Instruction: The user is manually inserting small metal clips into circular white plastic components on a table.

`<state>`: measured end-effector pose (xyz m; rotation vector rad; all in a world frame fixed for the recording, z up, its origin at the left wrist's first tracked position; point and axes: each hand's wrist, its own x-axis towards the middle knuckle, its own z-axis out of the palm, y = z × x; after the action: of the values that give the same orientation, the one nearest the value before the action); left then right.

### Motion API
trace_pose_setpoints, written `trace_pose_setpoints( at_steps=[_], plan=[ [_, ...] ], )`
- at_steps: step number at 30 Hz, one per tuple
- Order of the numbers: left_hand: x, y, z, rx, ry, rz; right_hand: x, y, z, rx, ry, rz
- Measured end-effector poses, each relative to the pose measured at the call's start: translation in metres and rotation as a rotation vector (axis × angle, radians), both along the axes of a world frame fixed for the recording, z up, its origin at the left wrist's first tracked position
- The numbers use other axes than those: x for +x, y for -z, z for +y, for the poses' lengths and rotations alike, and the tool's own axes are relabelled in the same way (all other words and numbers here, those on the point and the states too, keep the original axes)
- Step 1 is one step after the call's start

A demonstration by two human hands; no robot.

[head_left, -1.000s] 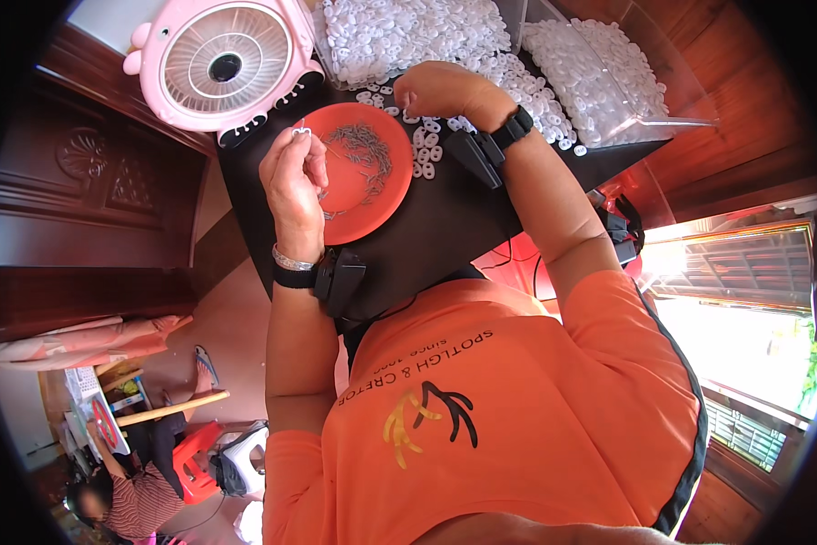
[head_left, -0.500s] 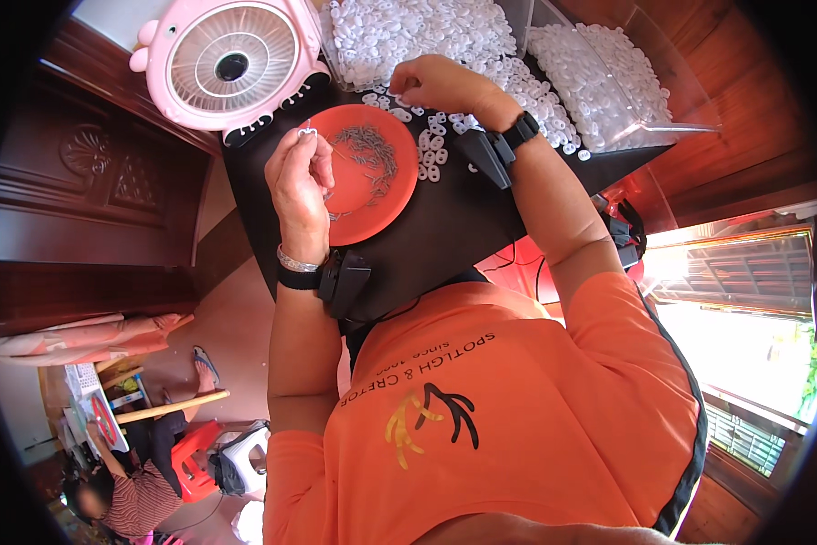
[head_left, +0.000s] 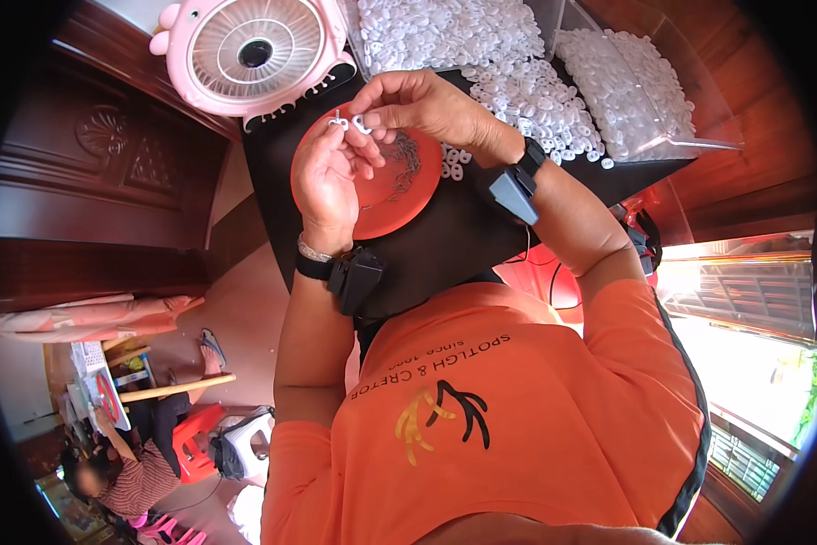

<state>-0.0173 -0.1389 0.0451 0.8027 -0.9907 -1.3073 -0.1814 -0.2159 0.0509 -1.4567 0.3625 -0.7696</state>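
Note:
My left hand [head_left: 328, 177] is raised over the left part of an orange-red plate [head_left: 406, 214]. Its fingertips pinch a small white plastic piece [head_left: 338, 122] with a thin metal pin standing up from it. Close beside it, my right hand [head_left: 431, 109] pinches a second white plastic piece [head_left: 361, 124] with holes, between thumb and forefinger. The two pieces are almost side by side; whether they touch I cannot tell. Small grey metal pins [head_left: 406, 163] lie on the plate, partly hidden under my hands.
Loose white pieces [head_left: 540, 104] are heaped on the black table [head_left: 417, 263], beside two clear bins [head_left: 622, 91] full of them. A pink fan [head_left: 256, 54] stands at the far left. Another person [head_left: 140, 481] sits at the lower left near a red stool [head_left: 195, 440].
My right hand has come left from the loose white pieces, with one now in its fingers, to meet my left hand. The left hand still holds its piece. The whole view has shifted slightly.

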Motion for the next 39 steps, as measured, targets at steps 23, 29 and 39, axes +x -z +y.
trace_pose_setpoints(
  at_steps=[23,29,39],
  plan=[
    [0.001,-0.002,0.0,0.065,-0.027,0.014,0.003,0.002,0.002,-0.052,0.067,0.057],
    [-0.009,-0.006,0.005,0.072,-0.097,-0.269,-0.003,0.0,-0.004,0.107,0.127,0.133],
    [-0.009,-0.004,0.005,0.078,-0.057,-0.295,-0.005,-0.002,-0.004,-0.007,0.094,0.214]
  ],
)
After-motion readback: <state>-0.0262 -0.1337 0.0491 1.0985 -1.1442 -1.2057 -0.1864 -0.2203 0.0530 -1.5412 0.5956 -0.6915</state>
